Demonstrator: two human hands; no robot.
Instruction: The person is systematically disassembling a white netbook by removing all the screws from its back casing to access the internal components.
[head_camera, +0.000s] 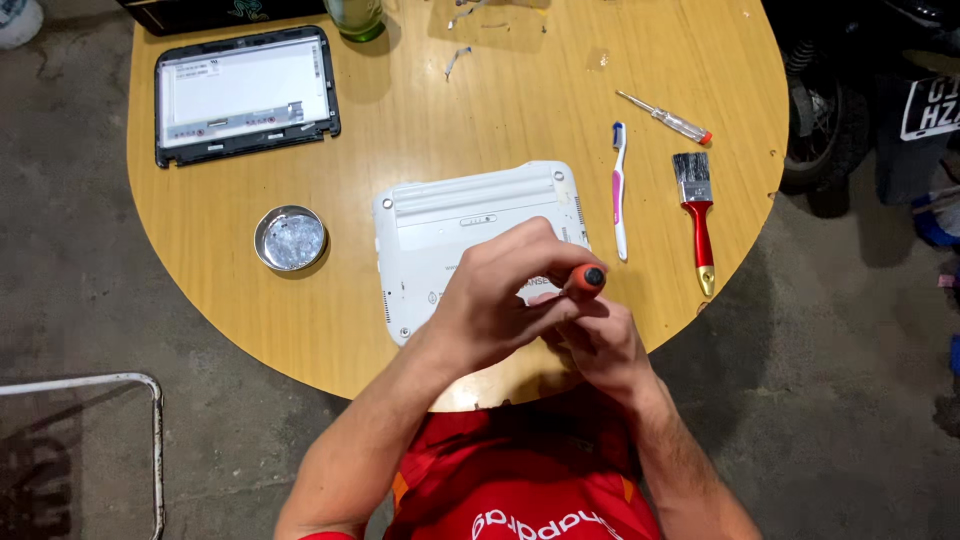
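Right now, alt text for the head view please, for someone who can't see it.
Seen from above, the left hand and the right hand grip an orange-handled screwdriver over a white laptop base lying underside up on a round wooden table. Nearby lie a small metal dish, a detached screen panel, a toothbrush and a red-handled paintbrush.

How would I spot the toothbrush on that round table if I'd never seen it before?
Start at the yellow wooden table and find the white device lying in its middle under the person's hands. Just to the right of that device lies the toothbrush, pointing away from the person. It is the slim white and pink one with a blue head, unlike the red-handled paintbrush beside it.
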